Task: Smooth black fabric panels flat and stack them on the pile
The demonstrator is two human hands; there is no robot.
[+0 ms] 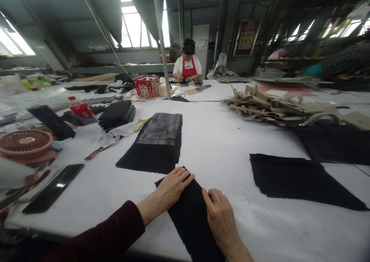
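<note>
A black fabric piece (190,215) lies on the white table (225,146) right in front of me. My left hand (173,186) rests flat on its upper left corner, fingers stretched out. My right hand (221,219) lies on the piece's right edge with fingers curled and pressed down on the cloth. Just beyond sits a stack of black fabric pieces (157,144), its top one shiny. Another black piece (297,181) lies to the right.
A phone (53,188) and a pink fan (26,144) sit at the left, a pile of black pieces (117,113) behind them. Beige bag parts (266,105) and a black bag (335,140) lie at the right. A person in a red apron (187,67) works at the far end.
</note>
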